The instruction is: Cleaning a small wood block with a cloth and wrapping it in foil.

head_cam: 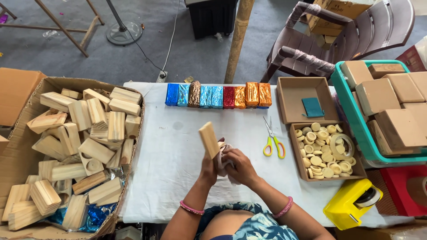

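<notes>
The left hand (208,168) grips a wood block (208,139) upright above the white worktop (169,151). The right hand (238,165) presses a cloth (222,155) against it. Hold the block tight and rub every side slowly.
</notes>
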